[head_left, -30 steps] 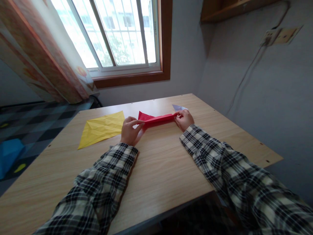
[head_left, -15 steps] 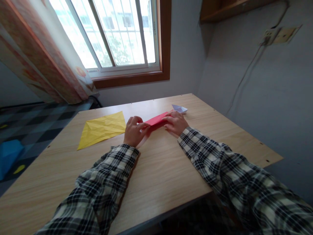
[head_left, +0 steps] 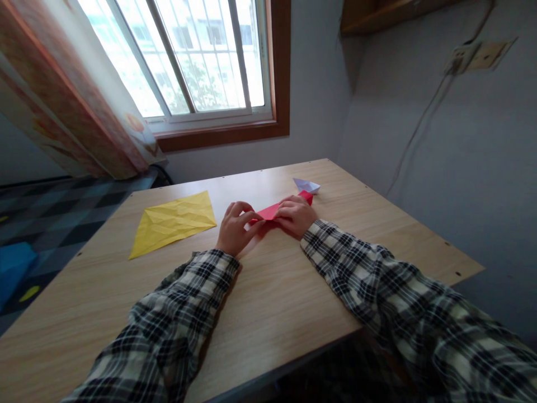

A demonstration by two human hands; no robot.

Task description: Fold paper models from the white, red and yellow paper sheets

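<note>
Taking the red paper [head_left: 272, 211] as the landmark, which lies folded into a narrow strip near the middle of the worktop [head_left: 268, 291]: well to its left a yellow sheet [head_left: 174, 222] lies flat and heavily creased, clear of both arms. The left hand [head_left: 235, 229] rests at the strip's left end, its fingers [head_left: 245, 215] curled together and pressing down on the paper's tip, which seems meant to pin that end flat. The right hand [head_left: 293, 215] covers the strip's middle, fingers closed down on the red paper (thumb hidden, so how it grips underneath cannot be told); holding both ends this way likely keeps the fold from springing open. Only the strip's far right corner pokes out past the right hand. Just beyond that corner, to the right, sits 1 small white folded piece [head_left: 307, 185], near the red paper but apart from it. Nothing stands between the hands and the strip; the plaid sleeves [head_left: 369, 280] lie across the near worktop.
</note>
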